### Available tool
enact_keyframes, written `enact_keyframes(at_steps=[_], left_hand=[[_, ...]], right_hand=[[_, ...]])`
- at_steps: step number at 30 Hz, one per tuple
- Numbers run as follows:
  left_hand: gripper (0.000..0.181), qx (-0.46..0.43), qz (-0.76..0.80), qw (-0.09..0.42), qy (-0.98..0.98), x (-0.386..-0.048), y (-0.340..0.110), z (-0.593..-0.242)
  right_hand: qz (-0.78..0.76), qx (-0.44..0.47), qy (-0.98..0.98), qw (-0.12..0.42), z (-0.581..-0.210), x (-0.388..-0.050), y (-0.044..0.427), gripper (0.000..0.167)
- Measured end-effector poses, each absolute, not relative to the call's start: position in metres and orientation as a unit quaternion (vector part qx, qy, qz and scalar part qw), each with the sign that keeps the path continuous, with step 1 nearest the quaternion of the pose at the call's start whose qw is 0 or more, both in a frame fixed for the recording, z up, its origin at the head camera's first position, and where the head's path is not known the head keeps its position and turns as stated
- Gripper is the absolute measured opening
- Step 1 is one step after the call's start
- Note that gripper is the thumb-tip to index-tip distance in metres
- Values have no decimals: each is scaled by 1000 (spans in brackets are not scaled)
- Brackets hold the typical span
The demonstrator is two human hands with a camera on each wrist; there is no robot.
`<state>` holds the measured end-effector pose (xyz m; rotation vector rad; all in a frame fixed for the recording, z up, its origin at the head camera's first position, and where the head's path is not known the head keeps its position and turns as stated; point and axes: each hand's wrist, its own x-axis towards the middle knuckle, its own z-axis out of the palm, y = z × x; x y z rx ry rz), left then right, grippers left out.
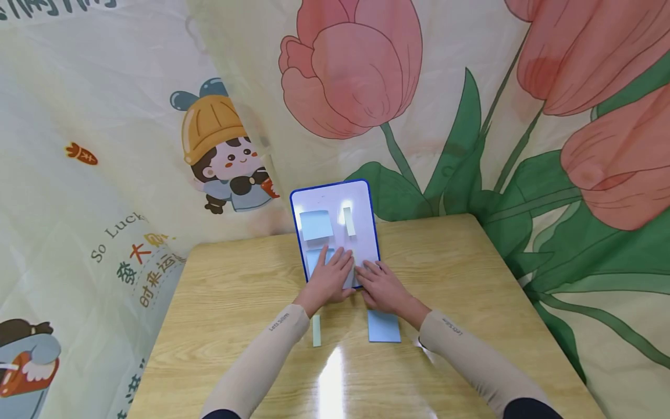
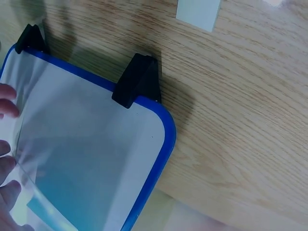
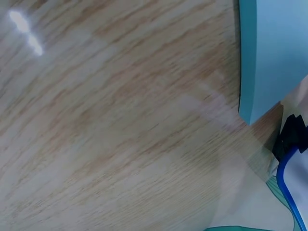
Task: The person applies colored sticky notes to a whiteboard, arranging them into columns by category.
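A small whiteboard (image 1: 335, 198) with a blue rim leans back on the table, held up by black clip feet (image 2: 138, 81). On its face are a blue sticky note (image 1: 316, 226) at upper left, a second one (image 1: 314, 259) lower down, and a narrow pale strip note (image 1: 349, 221) at upper right. My left hand (image 1: 328, 279) rests its extended fingers on the lower board, partly covering the lower blue note. Beside it, my right hand (image 1: 386, 288) touches the board's lower right with its fingers. Another pale strip lies between the fingertips, mostly hidden.
On the wooden table (image 1: 235, 326), a thin pale green strip pad (image 1: 316, 330) lies below the board at left. A thick blue sticky note pad (image 1: 384, 329) lies under the right wrist. A printed cloth with tulips (image 1: 356, 75) hangs behind the table.
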<state>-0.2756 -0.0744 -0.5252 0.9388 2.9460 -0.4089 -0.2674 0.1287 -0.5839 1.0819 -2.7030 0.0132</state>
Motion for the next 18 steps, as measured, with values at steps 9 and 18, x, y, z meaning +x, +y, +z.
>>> enact_keyframes(at_steps=[9,18], left_hand=[[82,294,-105,18,950,-275,-78,-521],[68,304,3,-3,953,-272,-100,-508]], right_hand=[[65,397,-912,81,-574,-264,130,36],[132,397,-908,-2,-545,-272,137,20]])
